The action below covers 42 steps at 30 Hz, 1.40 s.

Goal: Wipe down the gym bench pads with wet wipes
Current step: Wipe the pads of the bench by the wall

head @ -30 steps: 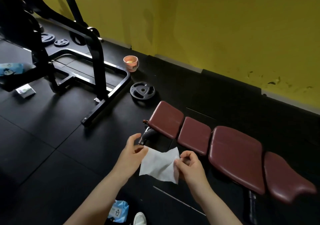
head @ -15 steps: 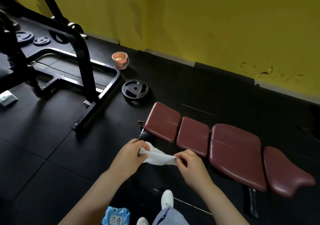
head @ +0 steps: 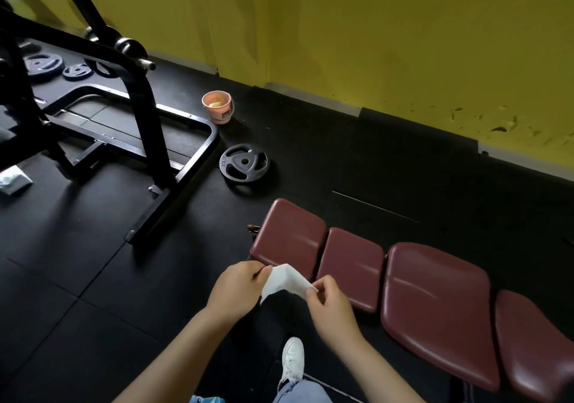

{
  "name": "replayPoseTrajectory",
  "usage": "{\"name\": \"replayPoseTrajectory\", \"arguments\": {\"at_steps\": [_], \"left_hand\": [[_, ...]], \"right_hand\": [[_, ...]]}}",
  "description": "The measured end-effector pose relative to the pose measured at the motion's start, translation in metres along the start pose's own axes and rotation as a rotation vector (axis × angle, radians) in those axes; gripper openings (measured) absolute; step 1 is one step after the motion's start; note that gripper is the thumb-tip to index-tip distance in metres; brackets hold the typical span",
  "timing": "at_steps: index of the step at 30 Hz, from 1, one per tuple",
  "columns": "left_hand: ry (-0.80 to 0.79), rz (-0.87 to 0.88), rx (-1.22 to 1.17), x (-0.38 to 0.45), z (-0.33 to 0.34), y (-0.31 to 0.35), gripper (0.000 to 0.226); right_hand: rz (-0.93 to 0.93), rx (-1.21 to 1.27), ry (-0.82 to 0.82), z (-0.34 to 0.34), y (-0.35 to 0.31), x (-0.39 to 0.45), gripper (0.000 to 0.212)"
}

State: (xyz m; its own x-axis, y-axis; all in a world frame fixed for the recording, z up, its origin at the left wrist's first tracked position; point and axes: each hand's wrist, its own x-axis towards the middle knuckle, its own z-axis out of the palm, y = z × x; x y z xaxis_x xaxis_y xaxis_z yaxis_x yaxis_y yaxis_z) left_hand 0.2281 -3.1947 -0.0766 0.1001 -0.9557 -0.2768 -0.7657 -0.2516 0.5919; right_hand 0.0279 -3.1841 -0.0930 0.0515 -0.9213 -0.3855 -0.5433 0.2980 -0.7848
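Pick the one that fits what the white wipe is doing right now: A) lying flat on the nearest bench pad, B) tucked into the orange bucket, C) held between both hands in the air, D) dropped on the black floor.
C: the left hand and the right hand each pinch an end of the wipe, which hangs in front of the bench pads without touching them.
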Motion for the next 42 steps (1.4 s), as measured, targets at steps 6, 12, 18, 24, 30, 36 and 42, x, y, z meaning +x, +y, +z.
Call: {"name": "replayPoseTrajectory", "arguments": {"at_steps": [6, 12, 18, 24, 30, 36, 42], "left_hand": [[-0.106, 0.004, -0.213, 0.036, 0.025, 0.043, 0.034], [-0.138, 0.018, -0.526, 0.067, 0.044, 0.048, 0.029], [-0.068, -0.180, -0.525, 0.119, 0.067, 0.004, 0.033], [-0.115, -0.417, -0.389, 0.174, 0.100, -0.071, 0.034], [-0.074, -0.614, -0.487, 0.211, 0.131, -0.123, 0.034], [0.002, -0.694, -0.729, 0.223, 0.149, -0.157, 0.029], [0.019, -0.692, -0.970, 0.223, 0.144, -0.158, 0.022]], "right_hand": [[0.033, 0.146, -0.030, 0.006, -0.015, 0.045, 0.012], [0.143, 0.570, -0.022, -0.001, -0.015, 0.102, 0.019], [0.306, 0.492, 0.050, 0.006, 0.022, 0.177, 0.022], [0.427, 0.219, 0.101, 0.033, 0.068, 0.272, 0.028], [0.209, -0.049, 0.092, 0.063, 0.062, 0.369, 0.033], [-0.135, -0.182, 0.059, 0.118, 0.041, 0.417, 0.044], [-0.752, -0.391, -0.066, 0.166, 0.080, 0.344, 0.032]]}}
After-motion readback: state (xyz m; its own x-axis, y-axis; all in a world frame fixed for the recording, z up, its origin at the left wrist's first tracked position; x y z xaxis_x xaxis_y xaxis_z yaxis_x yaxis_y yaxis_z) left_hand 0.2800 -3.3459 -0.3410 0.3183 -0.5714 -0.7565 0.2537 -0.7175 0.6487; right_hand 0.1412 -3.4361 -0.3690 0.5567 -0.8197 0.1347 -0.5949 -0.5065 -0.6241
